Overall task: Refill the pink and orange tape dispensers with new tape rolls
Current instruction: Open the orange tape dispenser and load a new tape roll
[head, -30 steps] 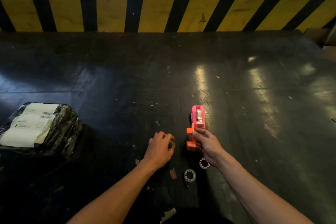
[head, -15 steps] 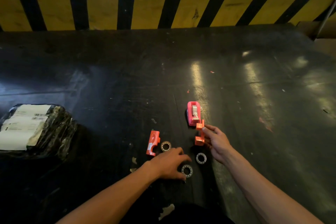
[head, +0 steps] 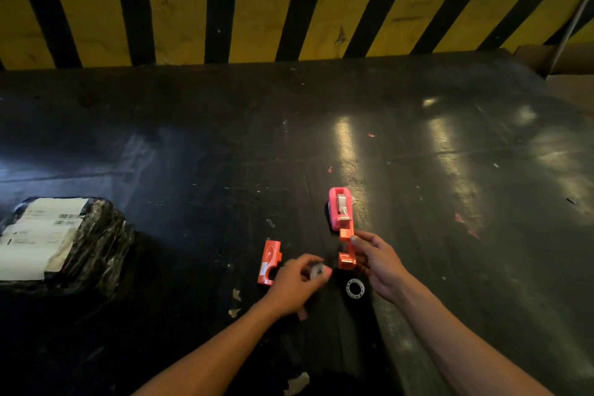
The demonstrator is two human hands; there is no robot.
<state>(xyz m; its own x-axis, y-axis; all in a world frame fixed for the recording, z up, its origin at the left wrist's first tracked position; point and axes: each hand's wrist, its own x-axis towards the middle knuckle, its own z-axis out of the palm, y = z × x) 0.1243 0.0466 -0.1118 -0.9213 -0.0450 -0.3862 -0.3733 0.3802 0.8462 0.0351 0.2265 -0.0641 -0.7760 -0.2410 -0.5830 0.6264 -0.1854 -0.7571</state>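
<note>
here the orange tape dispenser [head: 347, 246] is in pieces, and that seems to explain most of the layout. the right hand [head: 381, 262] is closed lightly on the open orange body, thumb and fingertips pinching its side, probably to keep it steady and its roll seat exposed. that body's long axis runs away from the person, its far end touching or almost touching the pink tape dispenser [head: 340, 213]. the pink one lies just beyond the right hand's fingertips on the dark floor [head: 418, 235], also lengthwise away from the person, with its metal cutter end nearer the hand as far as i can tell. it looks assembled, with a roll inside.

the left hand [head: 297, 281] is curled around a small pale tape roll [head: 318, 269], pinched between thumb and fingers and held just left of the orange body, likely on its way to the seat. the roll is blurred, so which way its hole faces is unclear.

the orange cover [head: 269, 262] lies flat just left of the left hand, its long axis parallel to the other pieces, presumably parked within reach for closing up. a white ring-shaped core [head: 355, 288] rests on the floor between the two hands, nearer the person; i judge it a spent core or a spare roll. a wrapped parcel [head: 61, 241] sits well off to the left.
</note>
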